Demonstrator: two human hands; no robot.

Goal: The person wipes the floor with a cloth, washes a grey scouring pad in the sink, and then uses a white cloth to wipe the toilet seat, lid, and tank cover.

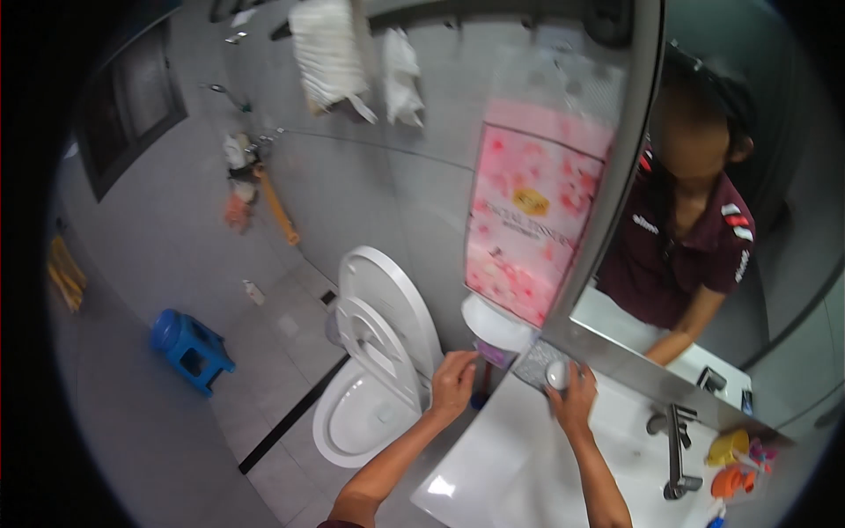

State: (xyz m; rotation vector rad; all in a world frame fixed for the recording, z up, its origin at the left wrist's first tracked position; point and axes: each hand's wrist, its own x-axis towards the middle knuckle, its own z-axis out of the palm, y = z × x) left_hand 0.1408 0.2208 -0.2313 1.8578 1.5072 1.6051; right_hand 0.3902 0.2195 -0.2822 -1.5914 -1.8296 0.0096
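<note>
My left hand (452,385) is raised between the toilet and the washbasin, fingers curled inward; anything in them is hidden. A small purple packet (495,354) is just beyond its fingertips; I cannot tell whether they touch. At the basin's far left corner, my right hand (576,400) has its fingers around the side of a small white round container (556,376). This container is over a grey speckled mat (532,362) on the white washbasin (480,449). Above hangs a pink floral tissue bag (534,211), with white tissue (495,326) bulging from its bottom.
A dark faucet (678,453) stands on the basin's right, beside a yellow cup (727,448) and orange items (731,482). The toilet (356,414), lid raised, is left of my arms. A blue stool (192,348) stands farther left. A mirror (792,211) borders the basin.
</note>
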